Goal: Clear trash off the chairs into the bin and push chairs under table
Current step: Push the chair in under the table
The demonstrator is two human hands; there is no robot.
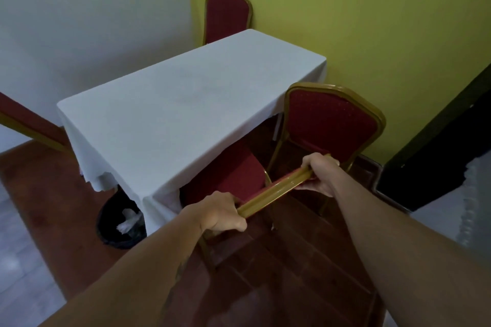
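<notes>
A red chair with a gold frame stands in front of me, its seat partly under the white-clothed table. My left hand grips the left end of its top rail. My right hand grips the right end. A second red chair stands by the table's right end, out from under it. A third red chair is at the far side against the wall. A black bin with white paper in it stands on the floor beside the table's near left corner.
Part of another red and gold chair back shows at the left edge. A yellow wall runs behind the right side, with a dark doorway at the right. The floor is dark brown tile.
</notes>
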